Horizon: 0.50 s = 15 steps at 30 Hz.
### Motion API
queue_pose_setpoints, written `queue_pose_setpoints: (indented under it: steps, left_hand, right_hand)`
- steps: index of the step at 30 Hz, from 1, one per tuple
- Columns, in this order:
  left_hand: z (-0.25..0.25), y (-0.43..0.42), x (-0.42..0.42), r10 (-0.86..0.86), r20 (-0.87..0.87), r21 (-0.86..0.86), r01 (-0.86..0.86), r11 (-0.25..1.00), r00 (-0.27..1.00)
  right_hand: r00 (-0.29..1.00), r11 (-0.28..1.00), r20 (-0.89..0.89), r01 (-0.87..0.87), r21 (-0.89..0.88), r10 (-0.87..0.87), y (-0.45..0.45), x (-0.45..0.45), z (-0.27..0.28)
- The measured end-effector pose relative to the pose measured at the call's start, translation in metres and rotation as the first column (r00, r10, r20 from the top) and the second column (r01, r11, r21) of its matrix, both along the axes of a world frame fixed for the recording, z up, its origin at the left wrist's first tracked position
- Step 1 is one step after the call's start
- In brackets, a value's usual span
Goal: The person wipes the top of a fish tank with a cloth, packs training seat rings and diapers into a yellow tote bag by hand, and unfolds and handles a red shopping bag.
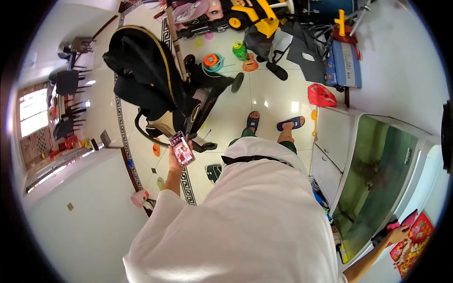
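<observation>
Wearing a white shirt (264, 221), nearest to the lens, crossed by a black strip (236, 160) toward its lower end; beyond that, green shorts (290, 145) and dark sandals (296, 124) on pale, shiny tiles (278, 89); grasping a phone (182, 150) in the left hand (173, 162), with fingers closed about its edges and its lit screen turned up to the lens; holding it a little tilted, in front of the lower part of a black stroller (141, 70); with the right arm stretched well out to the side, past a fish tank (382, 170), bringing the right hand (398, 234) up to a red and gold hanging (415, 245) and a black and pink cloth (408, 218); cannot tell whether gripping either or only touching.

Beside the tank, a white cabinet (331, 137); near its corner, a crumpled red bag (322, 95); just past the bag, a blue box (348, 68); farther off, a green bottle (240, 51) and a yellow toy vehicle (268, 21); over to the left, a low wall (85, 203), with a pink bin (139, 198) close to its end; past the wall, dark chairs (67, 82) and a bright window (34, 116).
</observation>
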<state>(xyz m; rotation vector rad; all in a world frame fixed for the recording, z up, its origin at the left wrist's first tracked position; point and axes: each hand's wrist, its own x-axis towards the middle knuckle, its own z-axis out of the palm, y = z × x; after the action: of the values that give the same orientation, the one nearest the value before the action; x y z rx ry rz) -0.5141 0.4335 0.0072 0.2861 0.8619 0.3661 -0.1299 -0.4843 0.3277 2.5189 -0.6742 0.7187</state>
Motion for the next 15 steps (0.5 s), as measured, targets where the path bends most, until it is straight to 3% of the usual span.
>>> queue_pose_setpoints:
  steps: [4, 6, 8, 9, 10, 11, 12, 14, 15]
  left_hand:
    - [-0.02, 0.054, -0.022, 0.207, -0.024, 0.058, -0.206, 0.977, 0.978]
    - [-0.039, 0.081, -0.017, 0.229, -0.08, 0.072, -0.223, 0.972, 0.97]
    - [-0.06, 0.102, -0.001, 0.383, 0.001, -0.144, -0.379, 0.914, 0.924]
    - [-0.075, 0.112, 0.008, 0.477, 0.013, -0.191, -0.466, 0.864, 0.879]
    - [-0.096, 0.12, 0.015, 0.563, 0.01, -0.242, -0.545, 0.803, 0.826]
    - [-0.119, 0.134, 0.013, 0.542, 0.057, -0.354, -0.491, 0.796, 0.838]
    - [-0.145, 0.145, 0.013, 0.511, 0.052, -0.335, -0.467, 0.818, 0.858]
    - [-0.169, 0.15, 0.026, 0.446, -0.159, 0.186, -0.417, 0.89, 0.881]
    - [-0.181, 0.157, 0.023, 0.463, -0.184, 0.182, -0.433, 0.883, 0.867]
  right_hand:
    - [0.959, 0.959, 0.02, 0.282, -0.031, -0.281, 0.05, 0.004, 0.004]
    - [0.971, 0.949, 0.001, 0.235, -0.209, -0.241, 0.009, 0.001, -0.006]
    - [0.965, 0.939, 0.015, 0.257, -0.229, -0.261, -0.023, -0.003, -0.02]
    - [0.98, 0.903, -0.018, 0.173, -0.394, -0.196, -0.05, -0.008, -0.026]
    - [0.973, 0.943, 0.009, 0.228, -0.241, -0.232, -0.056, -0.006, -0.026]
    - [0.964, 0.952, -0.036, 0.254, -0.174, -0.264, -0.049, -0.008, -0.022]
    - [0.975, 0.973, -0.103, 0.179, -0.148, -0.195, -0.043, -0.012, -0.016]
    - [0.973, 0.98, -0.17, 0.128, -0.151, -0.154, -0.057, -0.014, -0.011]
    - [0.973, 0.994, -0.206, 0.089, -0.067, -0.101, -0.051, -0.013, -0.004]
